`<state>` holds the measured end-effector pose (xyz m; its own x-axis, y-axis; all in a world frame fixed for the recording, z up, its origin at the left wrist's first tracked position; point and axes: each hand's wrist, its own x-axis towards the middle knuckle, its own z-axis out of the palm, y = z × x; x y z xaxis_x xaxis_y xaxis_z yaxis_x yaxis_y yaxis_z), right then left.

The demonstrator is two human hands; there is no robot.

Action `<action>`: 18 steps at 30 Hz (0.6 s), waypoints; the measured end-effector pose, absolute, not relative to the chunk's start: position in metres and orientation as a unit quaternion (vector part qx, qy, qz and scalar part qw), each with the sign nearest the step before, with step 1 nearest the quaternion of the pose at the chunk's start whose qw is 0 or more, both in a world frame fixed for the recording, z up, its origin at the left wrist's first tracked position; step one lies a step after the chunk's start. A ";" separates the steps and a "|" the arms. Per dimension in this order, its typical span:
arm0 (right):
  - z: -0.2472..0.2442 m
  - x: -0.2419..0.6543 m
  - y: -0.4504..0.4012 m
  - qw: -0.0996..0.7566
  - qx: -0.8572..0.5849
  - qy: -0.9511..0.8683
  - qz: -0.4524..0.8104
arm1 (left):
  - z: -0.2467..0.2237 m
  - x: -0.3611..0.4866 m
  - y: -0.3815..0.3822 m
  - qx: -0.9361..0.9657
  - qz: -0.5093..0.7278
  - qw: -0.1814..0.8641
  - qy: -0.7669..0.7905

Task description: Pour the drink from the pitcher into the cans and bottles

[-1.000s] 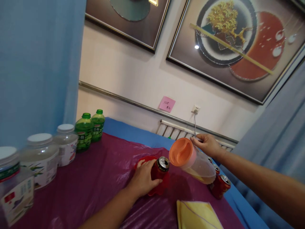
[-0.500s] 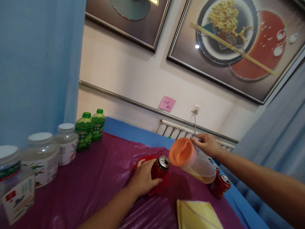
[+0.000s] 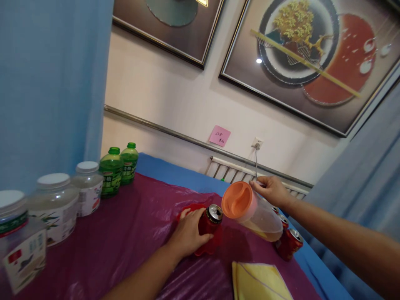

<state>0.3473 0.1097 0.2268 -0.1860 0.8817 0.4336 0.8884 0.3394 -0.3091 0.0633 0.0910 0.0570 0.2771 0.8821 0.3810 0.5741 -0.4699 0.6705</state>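
Observation:
My left hand (image 3: 189, 233) is wrapped round a red drink can (image 3: 211, 221) with an opened top. The can stands upright over a red scalloped dish (image 3: 208, 246) on the purple plastic sheet. Up to the right, my right hand (image 3: 272, 190) grips a clear plastic pitcher (image 3: 261, 220) at its handle side, fingers closed. The pitcher is tilted, its orange lid (image 3: 238, 200) toward the can and a little pale liquid lying low inside. The lid's edge is close to the can's top; no stream of liquid can be made out between them.
Several red cans (image 3: 290, 244) stand behind the pitcher. A folded yellow cloth (image 3: 260, 281) lies in front. On the left are clear jars with white lids (image 3: 53, 210) and two green bottles (image 3: 111, 173). A radiator (image 3: 229, 169) and a rail run along the wall behind.
Almost nothing differs. Both hands, the can and the tilted pitcher keep their places, apart from a very slight shift of the view.

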 end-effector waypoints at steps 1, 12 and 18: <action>0.227 0.347 0.110 0.276 -0.575 -0.770 -0.006 | 0.057 0.063 0.091 0.772 0.374 0.206 0.471; 0.224 0.347 0.109 0.278 -0.585 -0.762 0.000 | 0.058 0.063 0.089 0.774 0.367 0.205 0.473; 0.212 0.348 0.111 0.313 -0.579 -0.753 0.008 | 0.055 0.062 0.092 0.770 0.386 0.204 0.466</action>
